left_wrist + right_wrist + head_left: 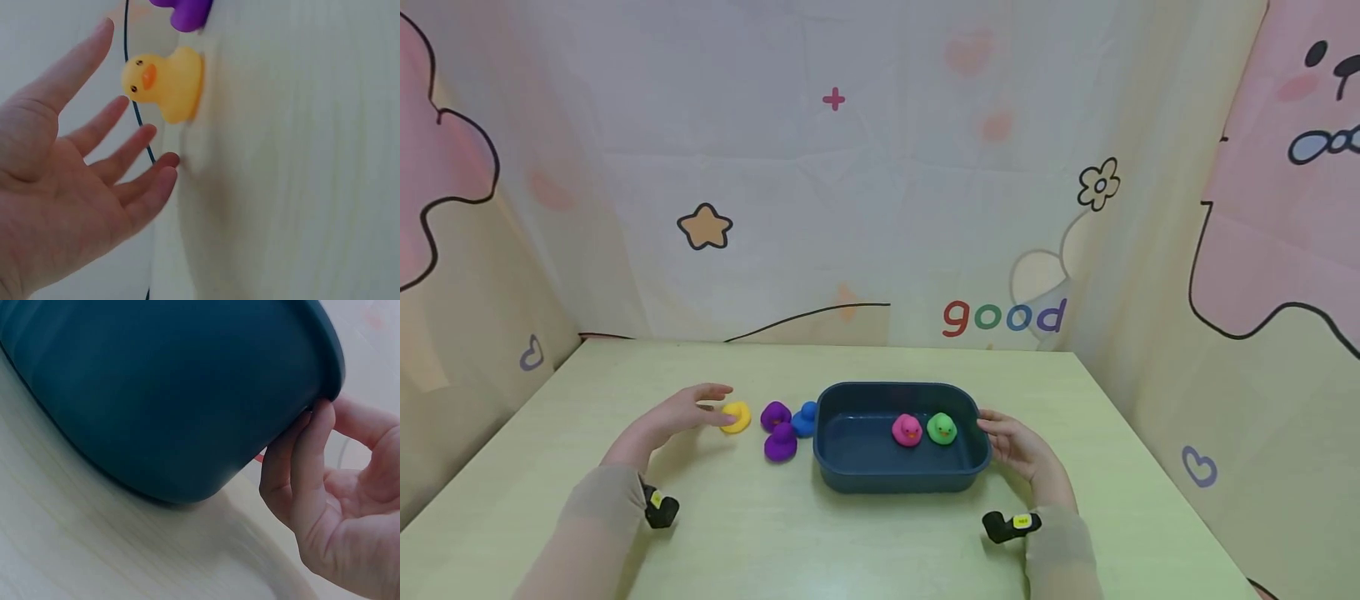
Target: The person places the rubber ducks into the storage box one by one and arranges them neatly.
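A yellow rubber duck [167,84] sits upright on the table, just off the fingertips of my left hand [688,410]. In the left wrist view that hand [75,181] has its fingers spread, with nothing in the palm. My right hand [1018,446] grips the rim at the right end of a dark blue tub [895,482]; in the right wrist view its curled fingers [307,469] press up under the lip, and the thumb's tip is hidden. Inside the tub a pink rubber duck [907,431] sits beside a green rubber duck [942,428].
Between the left hand and the tub stand two purple ducks, one farther back [775,415] and a nearer purple duck [781,443]. Next to the tub's left wall is a blue duck [805,419]. A printed cloth [865,208] hangs behind the pale wooden table [820,550].
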`<move>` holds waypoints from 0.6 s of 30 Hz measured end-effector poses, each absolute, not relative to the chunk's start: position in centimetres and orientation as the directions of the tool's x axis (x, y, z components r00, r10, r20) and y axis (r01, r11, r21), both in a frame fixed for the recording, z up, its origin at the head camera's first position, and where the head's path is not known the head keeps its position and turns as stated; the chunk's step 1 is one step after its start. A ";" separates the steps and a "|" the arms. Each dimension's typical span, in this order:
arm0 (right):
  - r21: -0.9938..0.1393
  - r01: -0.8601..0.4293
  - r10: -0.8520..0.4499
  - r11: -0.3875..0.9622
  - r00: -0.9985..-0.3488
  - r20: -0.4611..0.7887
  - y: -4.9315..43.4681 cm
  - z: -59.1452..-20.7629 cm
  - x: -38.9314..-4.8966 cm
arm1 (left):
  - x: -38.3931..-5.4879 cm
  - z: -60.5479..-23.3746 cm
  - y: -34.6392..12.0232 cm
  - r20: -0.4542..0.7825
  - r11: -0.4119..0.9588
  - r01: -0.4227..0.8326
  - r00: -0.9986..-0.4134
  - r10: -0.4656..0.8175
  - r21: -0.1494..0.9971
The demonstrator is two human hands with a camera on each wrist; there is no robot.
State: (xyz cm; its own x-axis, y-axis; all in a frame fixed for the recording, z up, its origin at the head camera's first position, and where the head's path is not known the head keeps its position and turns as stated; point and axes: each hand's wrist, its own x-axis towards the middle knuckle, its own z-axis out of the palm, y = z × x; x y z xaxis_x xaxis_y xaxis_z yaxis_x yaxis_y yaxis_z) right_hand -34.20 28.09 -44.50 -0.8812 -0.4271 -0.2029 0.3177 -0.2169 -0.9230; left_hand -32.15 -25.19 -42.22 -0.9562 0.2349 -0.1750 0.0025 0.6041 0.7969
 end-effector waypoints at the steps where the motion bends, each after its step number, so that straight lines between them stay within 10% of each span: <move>1: -0.925 0.316 -0.428 -0.213 -0.881 -0.202 28.2 -44.6 -34.3 | -32.2 -42.4 -25.3 -0.167 0.602 0.017 -0.954 0.248 0.798; 18: -0.937 0.294 -0.434 -0.190 -0.881 -0.189 28.2 -44.8 -34.3 | -32.8 -44.1 -26.0 -0.108 0.555 0.097 -0.940 0.324 0.826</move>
State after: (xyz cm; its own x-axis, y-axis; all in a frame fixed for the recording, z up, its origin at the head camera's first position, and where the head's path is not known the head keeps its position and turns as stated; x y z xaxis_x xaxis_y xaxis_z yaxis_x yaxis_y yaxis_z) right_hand -34.26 28.25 -44.78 -0.8810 -0.4340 -0.1885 0.2941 -0.1900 -0.9367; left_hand -32.76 -25.95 -44.14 -0.9400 0.3237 -0.1076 0.0967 0.5554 0.8260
